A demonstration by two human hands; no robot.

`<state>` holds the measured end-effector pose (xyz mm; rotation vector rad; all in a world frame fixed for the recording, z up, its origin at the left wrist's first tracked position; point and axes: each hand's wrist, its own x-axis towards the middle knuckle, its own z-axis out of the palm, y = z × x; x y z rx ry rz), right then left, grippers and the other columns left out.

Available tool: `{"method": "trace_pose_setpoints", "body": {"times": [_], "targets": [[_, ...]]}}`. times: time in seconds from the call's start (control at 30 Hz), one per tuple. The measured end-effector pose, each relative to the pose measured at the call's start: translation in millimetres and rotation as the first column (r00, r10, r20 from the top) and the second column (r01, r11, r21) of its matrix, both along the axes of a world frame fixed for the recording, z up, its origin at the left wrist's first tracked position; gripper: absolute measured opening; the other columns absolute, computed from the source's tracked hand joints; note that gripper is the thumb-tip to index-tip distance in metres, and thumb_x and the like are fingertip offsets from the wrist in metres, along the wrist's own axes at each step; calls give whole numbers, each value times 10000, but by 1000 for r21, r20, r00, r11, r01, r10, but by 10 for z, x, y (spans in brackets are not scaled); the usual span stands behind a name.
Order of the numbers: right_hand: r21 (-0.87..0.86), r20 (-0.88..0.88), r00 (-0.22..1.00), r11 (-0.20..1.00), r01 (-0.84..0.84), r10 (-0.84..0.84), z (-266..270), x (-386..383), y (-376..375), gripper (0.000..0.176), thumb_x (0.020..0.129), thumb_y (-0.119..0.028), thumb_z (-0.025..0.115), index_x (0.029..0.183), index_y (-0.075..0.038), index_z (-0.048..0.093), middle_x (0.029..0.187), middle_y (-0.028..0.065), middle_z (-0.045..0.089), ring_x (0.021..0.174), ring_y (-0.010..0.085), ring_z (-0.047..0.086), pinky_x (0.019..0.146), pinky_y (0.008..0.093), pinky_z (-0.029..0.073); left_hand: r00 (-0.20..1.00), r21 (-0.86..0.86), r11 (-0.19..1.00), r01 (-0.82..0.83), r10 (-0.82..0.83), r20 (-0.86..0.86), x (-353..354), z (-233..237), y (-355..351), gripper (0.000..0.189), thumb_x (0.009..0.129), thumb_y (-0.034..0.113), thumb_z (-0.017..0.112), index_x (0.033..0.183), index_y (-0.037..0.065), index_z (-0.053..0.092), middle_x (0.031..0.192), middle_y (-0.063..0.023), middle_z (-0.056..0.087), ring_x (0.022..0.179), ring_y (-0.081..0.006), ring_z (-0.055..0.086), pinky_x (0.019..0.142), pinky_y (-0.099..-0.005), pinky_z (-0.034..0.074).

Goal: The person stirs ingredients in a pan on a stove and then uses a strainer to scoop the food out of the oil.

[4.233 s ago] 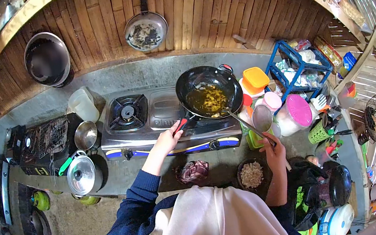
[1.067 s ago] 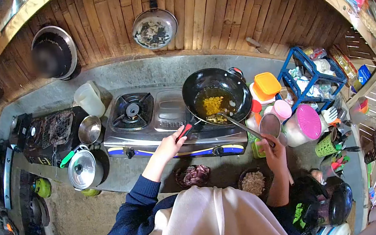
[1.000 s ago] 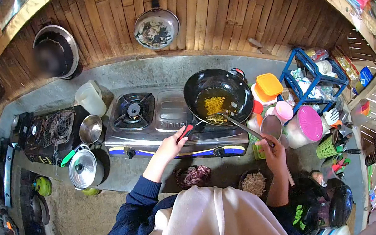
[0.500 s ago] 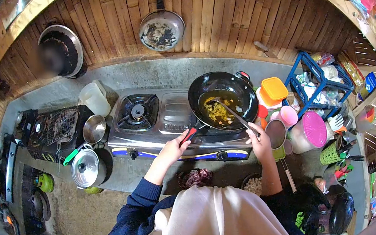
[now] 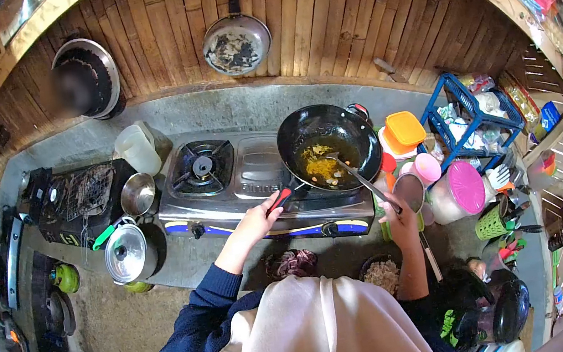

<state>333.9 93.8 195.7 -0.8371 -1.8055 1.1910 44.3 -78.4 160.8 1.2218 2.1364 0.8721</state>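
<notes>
A black wok [image 5: 323, 116] sits on the right side of the silver gas stove [image 5: 255, 165]. Yellow, chopped-looking food [image 5: 323, 166] lies in oil at the wok's bottom. My left hand [image 5: 256, 223] is closed around the wok's red and black handle [image 5: 281, 203]. In my right hand [image 5: 400, 215] is the dark handle of a metal spatula [image 5: 363, 180], which slants into the wok with its tip at the food's right edge.
Left of the stove are a lidded pot [image 5: 127, 252], a steel bowl [image 5: 138, 195] and a grill rack [image 5: 89, 191]. An orange container [image 5: 405, 129], pink lid [image 5: 467, 187] and blue rack [image 5: 477, 121] stand right. Near my body are a cloth [image 5: 292, 264] and a bowl of pale food [image 5: 382, 275].
My right hand has moved right and slightly down, drawing the spatula's tip rightward through the wok. My left hand keeps hold of the handle. The whole view has shifted slightly.
</notes>
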Motion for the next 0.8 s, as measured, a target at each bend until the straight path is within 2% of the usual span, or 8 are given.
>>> {"method": "trace_pose_setpoints", "body": {"times": [0.07, 0.13, 0.17, 0.23, 0.33, 0.43, 0.53, 0.8], "targets": [[-35, 34, 999, 999, 4, -3, 26, 119, -47, 276, 879, -94, 581, 1129, 21, 565, 936, 84, 618, 774, 115, 582, 598, 242, 506, 1000, -24, 1000, -3, 4, 20, 13, 35, -4, 516, 893, 357, 528, 1370, 230, 379, 1058, -231, 610, 1036, -374, 569, 881, -393, 451], [52, 175, 984, 998, -20, 11, 61, 234, -89, 274, 881, -104, 583, 1131, 8, 566, 903, 73, 614, 738, 109, 568, 610, 245, 488, 999, 3, 1000, -18, 18, 34, 26, 65, -13, 500, 894, 348, 530, 1360, 224, 398, 1058, -225, 612, 1038, -364, 572, 879, -386, 453], [53, 176, 984, 999, -12, 2, 74, 270, -127, 274, 881, -104, 583, 1131, 8, 566, 903, 73, 614, 738, 109, 568, 610, 245, 488, 999, 4, 1000, -9, 9, 34, 25, 70, -10, 500, 894, 348, 530, 1360, 224, 398, 1058, -225, 612, 1038, -364, 572, 879, -386, 453], [-58, 130, 991, 998, 22, -14, 236, 301, -276, 271, 885, -121, 584, 1130, -6, 572, 880, 66, 614, 697, 99, 561, 615, 247, 474, 1000, -27, 1000, -5, 6, 4, 22, 72, -9, 497, 896, 343, 519, 1353, 189, 402, 1036, -236, 611, 1004, -371, 580, 870, -406, 454], [15, 230, 972, 999, 41, -43, 317, 392, -361, 273, 885, -141, 588, 1122, -6, 580, 823, 62, 618, 653, 92, 556, 613, 246, 474, 999, 57, 998, 14, -12, -35, -6, -27, -2, 501, 894, 342, 520, 1355, 190, 398, 1022, -243, 611, 998, -376, 580, 868, -412, 456], [30, 269, 960, 997, 75, -80, 406, 446, -439, 272, 882, -153, 594, 1112, -6, 590, 782, 60, 626, 629, 95, 559, 614, 245, 476, 1000, 54, 999, 4, -2, -28, -15, -54, -1, 503, 891, 339, 523, 1354, 189, 399, 1008, -248, 612, 993, -380, 579, 868, -415, 458], [-18, 309, 948, 997, 80, -71, 532, 476, -515, 281, 907, -125, 542, 1149, 18, 556, 859, 77, 662, 675, 95, 580, 642, 230, 465, 1000, 44, 999, -3, 4, -29, -11, -53, 1, 502, 889, 340, 526, 1352, 190, 403, 992, -249, 615, 976, -384, 585, 857, -418, 464], [5, 274, 960, 998, 63, -62, 567, 532, -553, 277, 920, -130, 527, 1151, 20, 557, 878, 87, 655, 688, 102, 586, 641, 236, 474, 999, 79, 997, -3, 7, -51, -16, -99, 5, 499, 888, 340, 527, 1349, 190, 407, 978, -246, 618, 953, -394, 589, 842, -421, 470]]}}
